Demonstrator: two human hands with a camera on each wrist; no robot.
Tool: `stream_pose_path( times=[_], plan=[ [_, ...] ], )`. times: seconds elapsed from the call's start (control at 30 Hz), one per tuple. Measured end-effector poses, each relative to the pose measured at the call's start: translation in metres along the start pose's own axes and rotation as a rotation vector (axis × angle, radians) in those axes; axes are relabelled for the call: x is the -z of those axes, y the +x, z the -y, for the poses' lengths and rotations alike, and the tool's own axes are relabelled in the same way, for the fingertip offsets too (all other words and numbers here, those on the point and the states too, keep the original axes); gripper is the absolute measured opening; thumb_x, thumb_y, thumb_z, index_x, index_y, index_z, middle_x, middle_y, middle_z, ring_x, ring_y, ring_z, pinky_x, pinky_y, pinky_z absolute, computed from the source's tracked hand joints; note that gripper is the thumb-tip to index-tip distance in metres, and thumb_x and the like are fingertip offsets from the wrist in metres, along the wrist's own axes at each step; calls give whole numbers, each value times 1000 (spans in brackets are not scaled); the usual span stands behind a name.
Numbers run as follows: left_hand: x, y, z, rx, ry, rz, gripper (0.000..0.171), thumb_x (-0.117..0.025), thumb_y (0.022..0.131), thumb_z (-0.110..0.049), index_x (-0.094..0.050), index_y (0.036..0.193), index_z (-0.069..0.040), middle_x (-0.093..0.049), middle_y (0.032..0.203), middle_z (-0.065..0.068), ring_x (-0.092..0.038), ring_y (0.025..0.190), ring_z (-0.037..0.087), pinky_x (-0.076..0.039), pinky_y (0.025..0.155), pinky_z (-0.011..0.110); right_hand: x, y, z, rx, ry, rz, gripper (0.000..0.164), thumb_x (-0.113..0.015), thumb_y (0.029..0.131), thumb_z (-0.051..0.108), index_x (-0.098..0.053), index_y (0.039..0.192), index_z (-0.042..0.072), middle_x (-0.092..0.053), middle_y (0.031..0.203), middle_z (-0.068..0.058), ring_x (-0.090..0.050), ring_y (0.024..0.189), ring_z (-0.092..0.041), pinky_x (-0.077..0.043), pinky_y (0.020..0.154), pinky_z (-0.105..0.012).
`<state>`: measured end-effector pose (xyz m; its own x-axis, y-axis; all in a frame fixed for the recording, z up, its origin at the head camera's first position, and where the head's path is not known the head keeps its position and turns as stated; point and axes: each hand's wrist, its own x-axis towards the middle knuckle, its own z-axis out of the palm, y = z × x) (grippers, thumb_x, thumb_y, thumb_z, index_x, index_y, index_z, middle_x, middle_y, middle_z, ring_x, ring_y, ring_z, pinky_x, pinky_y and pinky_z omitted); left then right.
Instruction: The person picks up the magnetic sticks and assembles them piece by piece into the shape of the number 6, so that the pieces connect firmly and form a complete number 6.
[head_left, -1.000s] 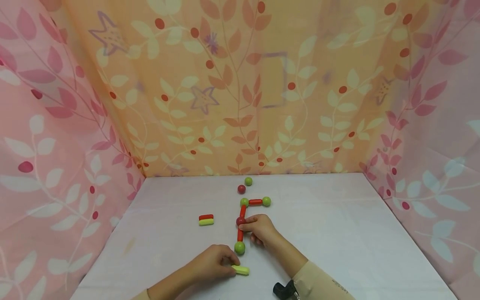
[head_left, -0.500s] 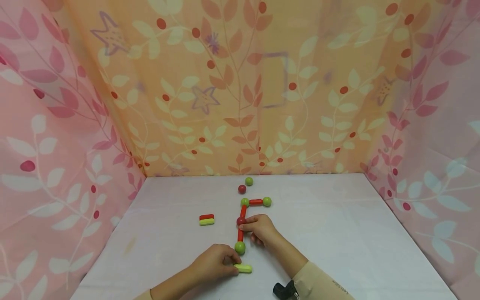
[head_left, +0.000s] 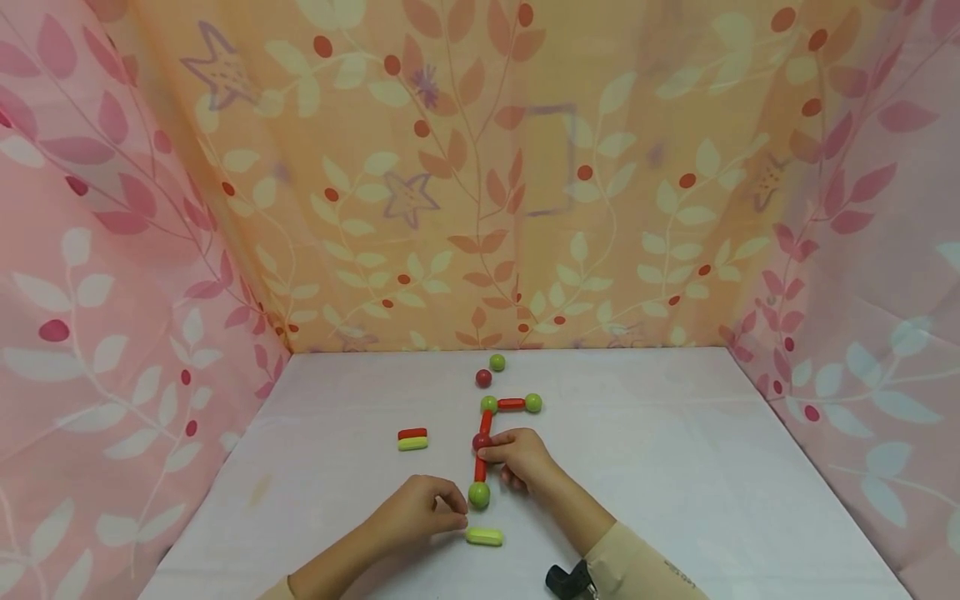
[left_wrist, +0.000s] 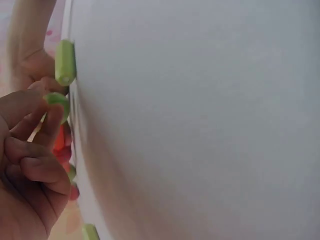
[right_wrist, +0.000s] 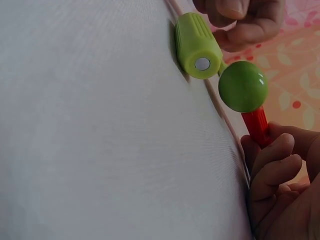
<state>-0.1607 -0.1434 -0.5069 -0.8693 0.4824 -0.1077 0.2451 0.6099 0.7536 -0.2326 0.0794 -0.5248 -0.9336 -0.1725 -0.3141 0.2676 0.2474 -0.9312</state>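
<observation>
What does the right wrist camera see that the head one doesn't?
Only the right wrist view: a shiny round spot on the end of the light green rod.
Only the head view: the loose red ball and loose green ball at the back.
Both: that rod, the nearby green ball, the red rod joined to it, the left hand and the right hand.

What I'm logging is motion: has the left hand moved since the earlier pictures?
Yes: against the nearest green ball, the left hand shifted left and upward in the head view.
</observation>
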Motion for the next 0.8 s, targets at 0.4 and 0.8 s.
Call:
stream_pose_path(
  times=[0.4, 0.8],
  plan=[
    [-6, 16, -8, 186, -159, -123, 35, -89, 79, -33, -70, 102, -16, -72, 92, -6, -66, 88, 15, -55, 76, 38, 0, 4, -1, 4, 10, 15, 37, -85, 84, 26, -73, 112, 4, -75, 83, -6, -46, 42, -8, -34, 39, -21],
    [-14, 21, -3, 188, -274, -128, 39, -92, 76, -24, -69, 105, -11, -75, 95, -2, -70, 89, 15, -57, 82, 38, 1, 2, -1, 14, 17, 15, 37, -84, 85, 26, -73, 111, 4, -75, 82, -5, -46, 42, -7, -34, 39, -21]
  ],
)
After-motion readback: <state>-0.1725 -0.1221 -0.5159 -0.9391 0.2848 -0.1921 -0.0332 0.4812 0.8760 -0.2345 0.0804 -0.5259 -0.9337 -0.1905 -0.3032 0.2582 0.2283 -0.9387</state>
